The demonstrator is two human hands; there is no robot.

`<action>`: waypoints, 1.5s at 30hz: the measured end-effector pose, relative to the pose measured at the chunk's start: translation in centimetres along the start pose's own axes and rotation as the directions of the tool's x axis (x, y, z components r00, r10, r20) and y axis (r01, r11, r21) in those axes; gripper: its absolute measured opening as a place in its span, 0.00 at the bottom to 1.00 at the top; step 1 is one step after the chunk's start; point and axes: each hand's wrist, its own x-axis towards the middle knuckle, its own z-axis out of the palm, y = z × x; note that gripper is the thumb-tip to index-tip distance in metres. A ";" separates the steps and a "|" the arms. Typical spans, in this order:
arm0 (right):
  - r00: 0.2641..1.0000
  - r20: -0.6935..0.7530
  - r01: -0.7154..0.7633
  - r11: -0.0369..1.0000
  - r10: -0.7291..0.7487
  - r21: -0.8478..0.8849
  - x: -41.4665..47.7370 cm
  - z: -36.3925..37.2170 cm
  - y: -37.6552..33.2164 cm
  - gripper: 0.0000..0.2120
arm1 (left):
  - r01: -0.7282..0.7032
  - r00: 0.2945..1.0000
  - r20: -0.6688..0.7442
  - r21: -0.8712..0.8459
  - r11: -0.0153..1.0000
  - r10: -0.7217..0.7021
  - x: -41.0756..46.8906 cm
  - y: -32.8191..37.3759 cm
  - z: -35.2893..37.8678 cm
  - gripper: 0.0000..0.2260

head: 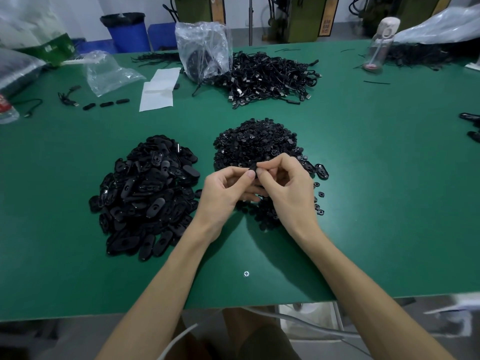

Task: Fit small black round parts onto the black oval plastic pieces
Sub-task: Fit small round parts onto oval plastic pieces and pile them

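Two hands busy just past a lone screw head (pixel 246 274) sunk in the green table (pixel 363 216). Left hand (pixel 226 188) and right hand (pixel 283 185) joined fingertip to fingertip, both pinching one small black piece (pixel 253 168), held up off the table over the near edge of the round parts. Too small and too covered by fingers to say whether oval, round, or the two already mated.

Judged to be the fitting step itself: seating a round part on an oval piece. Next, most likely: hold the left pinch steady, square the round part over its seat, press it home with the right fingers, then set the finished piece aside and reach for a fresh pair.

Close by on the left, a heap of oval pieces (pixel 148 196). Straight beyond the fingers, a heap of round parts (pixel 257 144), with one stray oval (pixel 322 170) just right of the right hand.

Farther back, white paper sheets (pixel 158 92), a tangle of black cables (pixel 267 76) against a clear plastic bag (pixel 205 48), a water bottle (pixel 381 45) at far right, and a blue bin (pixel 127 32) beyond the table.
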 end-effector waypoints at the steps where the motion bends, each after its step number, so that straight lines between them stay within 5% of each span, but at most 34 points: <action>1: 1.000 -0.006 0.005 1.000 -0.005 -0.006 0.0 0.1 -0.1 0.03 | 0.003 1.000 0.001 -0.004 1.000 -0.003 0.0 0.0 0.0 0.09; 23: 0.999 -0.034 0.024 0.999 -0.024 0.021 0.1 0.1 0.3 0.03 | 0.005 1.000 0.029 -0.032 0.999 -0.004 0.1 0.0 0.0 0.09; 32: 0.965 0.004 0.256 0.932 -0.264 -0.258 -0.4 0.5 0.7 0.01 | 0.005 1.000 -0.019 -0.006 1.000 -0.005 0.2 -0.3 -0.2 0.09; 45: 0.934 0.123 0.357 0.857 -0.335 -0.371 -0.8 0.6 0.3 0.10 | 0.009 0.998 -0.061 -0.012 1.000 -0.010 0.3 -0.6 -0.4 0.06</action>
